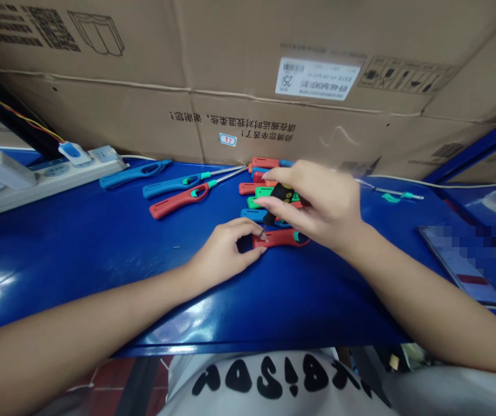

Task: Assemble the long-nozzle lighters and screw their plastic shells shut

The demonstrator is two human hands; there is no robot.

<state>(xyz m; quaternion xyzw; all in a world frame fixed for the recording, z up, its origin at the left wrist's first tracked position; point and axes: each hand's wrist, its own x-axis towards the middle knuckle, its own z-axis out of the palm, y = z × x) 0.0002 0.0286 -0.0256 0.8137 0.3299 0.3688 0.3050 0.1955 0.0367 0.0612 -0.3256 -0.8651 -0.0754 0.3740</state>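
My right hand (pixel 317 202) is wrapped round the black handle of a screwdriver (pixel 280 199), which points down and to the left. Its thin tip meets the rear part of a red lighter casing (pixel 284 237) lying on the blue table. Thumb and fingers of my left hand (pixel 230 248) pinch that casing at its left end. Just beyond it lies a row of other casings: a blue one (pixel 253 215), a green one (pixel 254 203) and several red and blue ones, partly hidden behind my right hand.
To the left lie a red lighter (pixel 178 200) and a blue lighter (pixel 172 186) with metal tubes, plus a blue casing (pixel 135 174). A power strip (pixel 52 173) runs along the left. A cardboard box (pixel 144 121) walls the back. At right are a metal tube (pixel 403 195) and a phone (pixel 464 266).
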